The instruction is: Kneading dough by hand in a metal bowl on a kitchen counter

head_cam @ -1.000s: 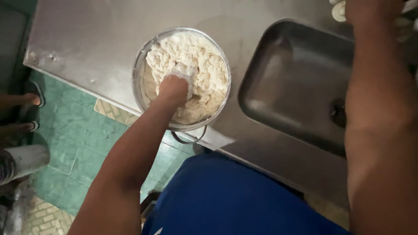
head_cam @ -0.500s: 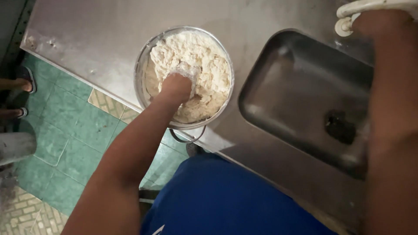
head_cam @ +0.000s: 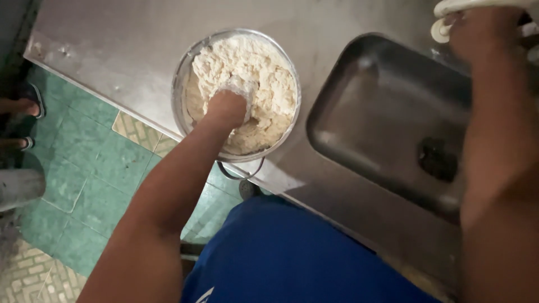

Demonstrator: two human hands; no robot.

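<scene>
A left hand (head_cam: 227, 106) sunk in shaggy dough (head_cam: 264, 78) at the front edge of a steel counter (head_cam: 112, 50).

The fist sits curled and buried in the pale mass, fingers hidden, so how tightly it grips cannot be told; over the past second it has stayed planted in the same spot in the round metal bowl (head_cam: 181, 84), suggesting steady kneading. The right hand (head_cam: 485, 31) has reached to the counter's far right corner, by a white fitting (head_cam: 449, 11); its grip cannot be told. The bowl overhangs the counter's near edge above green floor tiles (head_cam: 84, 168). The empty sink basin (head_cam: 387, 118) lies just right; bare counter stretches behind.
</scene>
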